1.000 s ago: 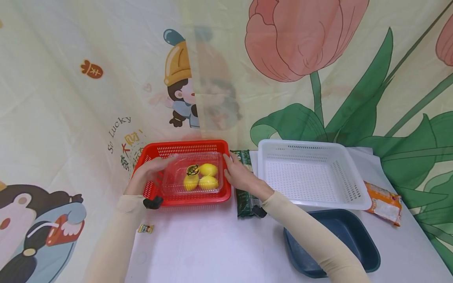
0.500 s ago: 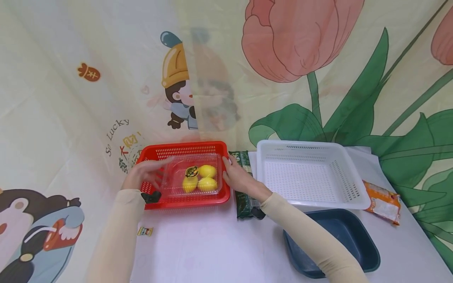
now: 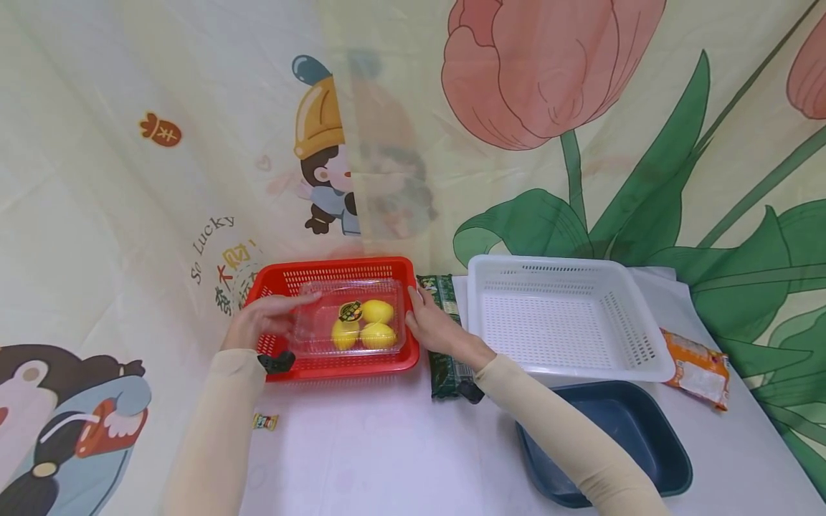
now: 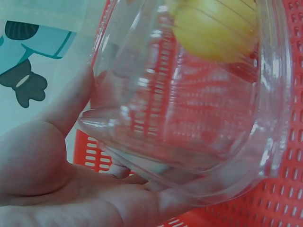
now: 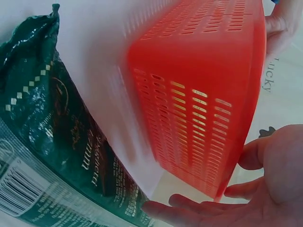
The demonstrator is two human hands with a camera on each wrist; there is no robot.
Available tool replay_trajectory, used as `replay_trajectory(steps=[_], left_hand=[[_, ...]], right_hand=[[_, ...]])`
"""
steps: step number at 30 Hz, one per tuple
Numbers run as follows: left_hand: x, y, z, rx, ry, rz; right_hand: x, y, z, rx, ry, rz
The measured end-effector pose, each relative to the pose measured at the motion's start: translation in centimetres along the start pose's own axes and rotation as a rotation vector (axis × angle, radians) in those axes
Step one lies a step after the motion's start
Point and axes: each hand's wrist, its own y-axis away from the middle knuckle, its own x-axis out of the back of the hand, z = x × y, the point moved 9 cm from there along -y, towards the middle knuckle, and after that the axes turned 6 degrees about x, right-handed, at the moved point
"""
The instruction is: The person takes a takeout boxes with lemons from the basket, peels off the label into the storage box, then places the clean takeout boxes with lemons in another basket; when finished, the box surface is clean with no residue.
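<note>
A clear plastic fruit box (image 3: pixel 316 330) with three yellow lemons (image 3: pixel 377 335) and a round black label sits inside the red basket (image 3: pixel 277 369). My left hand (image 3: pixel 267 315) holds the box's left end. In the left wrist view, the thumb lies along one side of the box and the fingers (image 4: pixel 142 201) reach under it, partly seen through the plastic. At the basket's right rim is my right hand (image 3: pixel 439 326). The right wrist view has its thumb and forefinger right at the rim, while the other fingers (image 5: pixel 175 215) stretch loosely outside it.
A green printed bag (image 3: pixel 445 373) lies right of the red basket. Beyond it stand a white basket (image 3: pixel 480 315) and a dark blue tray (image 3: pixel 684 459), beside an orange packet (image 3: pixel 700 369). A small wrapped sweet (image 3: pixel 265 421) lies at front left. A printed curtain (image 3: pixel 400 143) hangs behind.
My left fingers have moved in over the box's left end, whose upper left corner has shifted slightly left. The right hand stays at the basket's rim.
</note>
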Motion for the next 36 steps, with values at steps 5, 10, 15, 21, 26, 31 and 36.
replay_trajectory(steps=[5, 10, 15, 21, 26, 31, 36], left_hand=[[0.0, -0.5, -0.3, 0.009, 0.109, -0.029], [0.3, -0.7, -0.5, -0.007, 0.134, -0.008], [0.1, -0.6, -0.4, -0.02, 0.163, -0.04], [0.7, 0.2, -0.1, -0.038, 0.161, -0.011], [1.2, 1.4, 0.4, -0.067, 0.144, -0.012], [1.0, 3.3, 0.7, -0.1, 0.149, -0.046], [0.4, 5.4, 1.4, -0.157, 0.148, -0.076]], right_hand=[[-0.7, 0.0, 0.5, -0.014, -0.038, 0.002], [-1.1, -0.1, 0.5, 0.024, -0.081, 0.054], [-1.4, 0.0, 0.6, 0.045, -0.126, 0.085], [-1.5, 0.2, 0.7, 0.04, -0.142, 0.076], [-1.5, 0.2, 0.8, 0.042, -0.141, 0.074], [-1.7, 0.2, 0.7, 0.061, -0.144, 0.071], [-1.6, 0.2, 0.8, 0.051, -0.137, 0.076]])
